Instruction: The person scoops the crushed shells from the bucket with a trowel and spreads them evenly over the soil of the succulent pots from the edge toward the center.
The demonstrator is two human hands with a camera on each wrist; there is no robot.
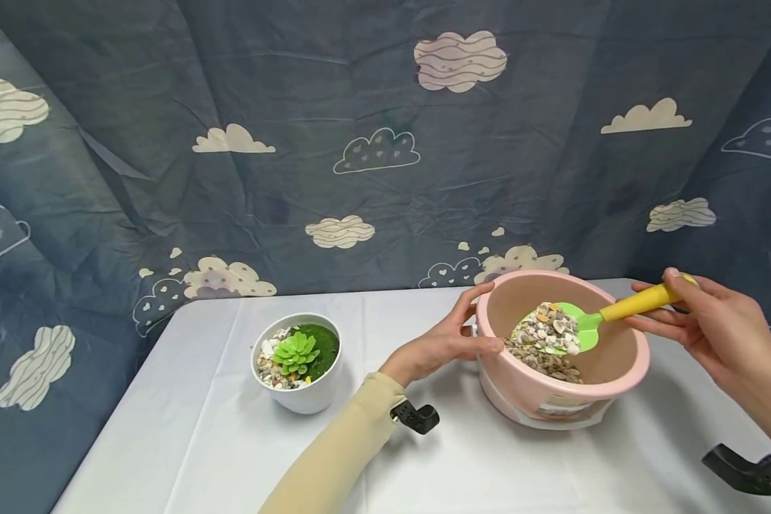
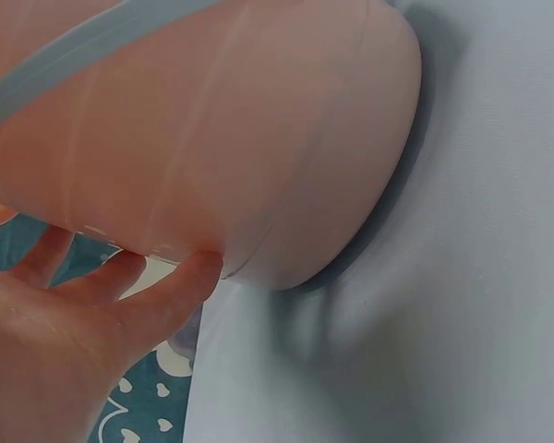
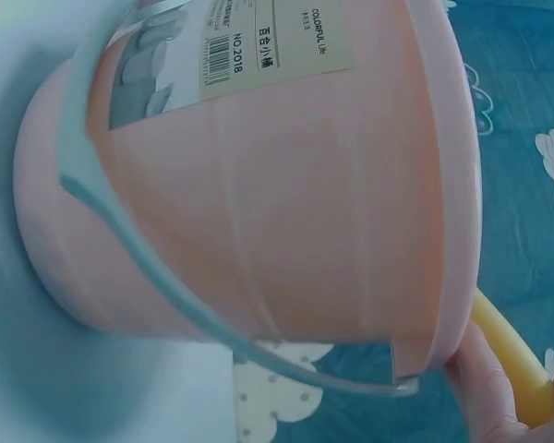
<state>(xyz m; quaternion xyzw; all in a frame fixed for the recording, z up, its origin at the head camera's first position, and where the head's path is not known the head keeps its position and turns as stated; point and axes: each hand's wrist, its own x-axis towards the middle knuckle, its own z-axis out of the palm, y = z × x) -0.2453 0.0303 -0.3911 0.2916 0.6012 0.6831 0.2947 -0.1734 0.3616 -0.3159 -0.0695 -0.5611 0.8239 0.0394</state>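
A pink bucket point(image 1: 555, 389) stands upright on the table, with small stones or shell pieces point(image 1: 555, 365) at its bottom. My left hand point(image 1: 437, 346) holds the bucket's left side, thumb and fingers spread at the rim; in the left wrist view, fingertips touch its outer wall. Over the bucket's mouth, my right hand point(image 1: 716, 318) grips a small green shovel point(image 1: 591, 334) by its yellow handle point(image 1: 639, 303). Mixed pale pebbles and shells point(image 1: 549, 328) heap on its blade. In the right wrist view, a finger point(image 3: 480, 388) of that hand is against the bucket's rim.
To the left stands a white pot point(image 1: 305, 400) with a green succulent point(image 1: 295, 353), green moss-like cover and pebbles. A pale handle point(image 3: 166, 277) hangs down the bucket's side. Behind the white-covered table point(image 1: 225, 442) hangs a dark cloud-print curtain point(image 1: 283, 185).
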